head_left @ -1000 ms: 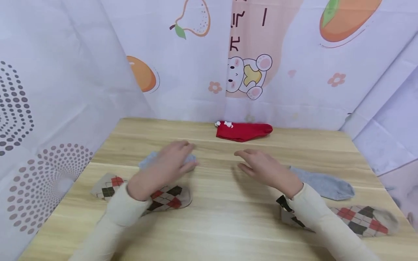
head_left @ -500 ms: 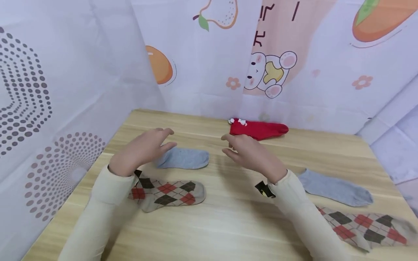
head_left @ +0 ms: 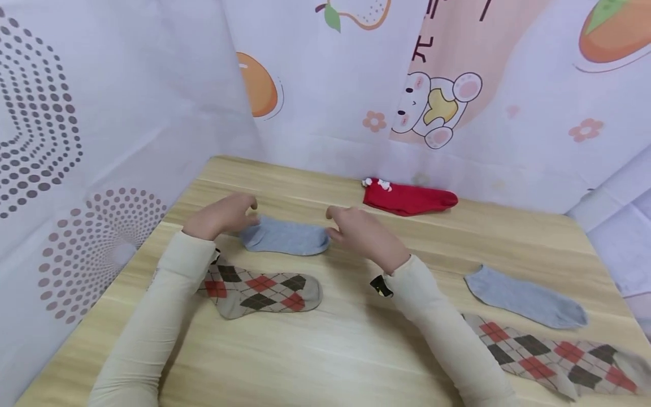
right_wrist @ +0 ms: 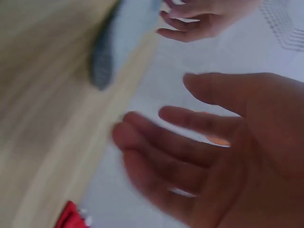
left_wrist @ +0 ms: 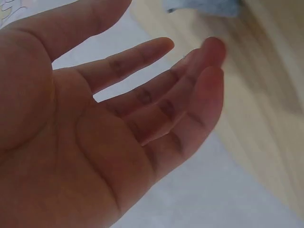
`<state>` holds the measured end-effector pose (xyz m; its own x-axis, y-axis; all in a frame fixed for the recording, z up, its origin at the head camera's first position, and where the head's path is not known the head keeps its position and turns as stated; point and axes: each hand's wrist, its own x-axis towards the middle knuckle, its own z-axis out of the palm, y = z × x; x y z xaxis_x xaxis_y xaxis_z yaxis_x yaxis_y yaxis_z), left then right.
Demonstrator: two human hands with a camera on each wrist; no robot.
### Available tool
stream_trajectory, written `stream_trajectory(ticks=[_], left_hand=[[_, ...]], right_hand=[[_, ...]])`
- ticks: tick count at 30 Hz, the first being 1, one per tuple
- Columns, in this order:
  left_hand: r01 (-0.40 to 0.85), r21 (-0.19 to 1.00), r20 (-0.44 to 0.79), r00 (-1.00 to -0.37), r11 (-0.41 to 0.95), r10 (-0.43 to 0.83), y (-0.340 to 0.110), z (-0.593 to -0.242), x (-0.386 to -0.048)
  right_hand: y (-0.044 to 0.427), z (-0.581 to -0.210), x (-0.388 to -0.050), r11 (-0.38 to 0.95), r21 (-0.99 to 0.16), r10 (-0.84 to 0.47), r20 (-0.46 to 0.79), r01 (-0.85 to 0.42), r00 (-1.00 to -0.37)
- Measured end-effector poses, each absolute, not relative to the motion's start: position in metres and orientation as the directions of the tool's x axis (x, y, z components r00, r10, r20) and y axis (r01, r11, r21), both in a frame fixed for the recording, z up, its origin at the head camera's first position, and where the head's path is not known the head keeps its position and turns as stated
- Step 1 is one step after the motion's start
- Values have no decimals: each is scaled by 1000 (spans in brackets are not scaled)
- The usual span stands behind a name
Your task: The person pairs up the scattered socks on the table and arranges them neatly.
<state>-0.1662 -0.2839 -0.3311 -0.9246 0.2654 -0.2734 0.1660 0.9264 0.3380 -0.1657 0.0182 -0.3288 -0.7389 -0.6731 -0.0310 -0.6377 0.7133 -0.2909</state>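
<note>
Low-cut gray sock [head_left: 287, 236] lay flat on the surface [head_left: 305, 362], toward its far left corner. The left hand [head_left: 221, 217] was at its cuff end, the right hand [head_left: 363, 234] just beside its toe. Fingers [right_wrist: 156, 183] of both hands were loosely bent, grasping nothing; contact of the left thumb with the cuff could not be told. Left wrist view: only a strip of this sock, cut off at the top.

Nearer the left edge: argyle sock [head_left: 264, 291], its cuff end hidden by the left sleeve [head_left: 152, 322]. By the right edge: second gray sock [head_left: 526, 297] and second argyle sock [head_left: 569, 356], the latter partly behind the right sleeve [head_left: 442, 328]. Red sock [head_left: 409, 199] with white figures at its cuff lay along the far edge.

Dark written strokes [head_left: 422, 50] on the back curtain [head_left: 315, 96] ran sideways, cut off above, unreadable. Surface: pale wood grain. Curtain prints: fruit, flowers, rabbit-like figure [head_left: 422, 107]; left cloth [head_left: 46, 124] dotted.
</note>
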Motion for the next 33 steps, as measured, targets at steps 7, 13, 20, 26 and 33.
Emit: stream_trajectory(ticks=[7, 13, 20, 26, 33], left_hand=[[178, 367, -283, -914, 913, 292, -295, -341, -160], [191, 430, -296, -894, 882, 338, -295, -343, -156], [172, 421, -343, -879, 891, 332, -303, -342, -149], [171, 436, -346, -874, 884, 340, -307, -344, -146], [155, 445, -355, -874, 882, 332, -312, -347, -144]], right_hand=[[8, -345, -157, 709, -314, -701, -214, -631, -680], [1, -345, -149, 712, -337, -694, -204, -616, -691], [-11, -344, -147, 718, -369, -689, -253, -591, -679], [-22, -350, -145, 701, -370, -706, -244, -609, -665], [-25, -353, -142, 698, -331, -714, -269, -634, -646]])
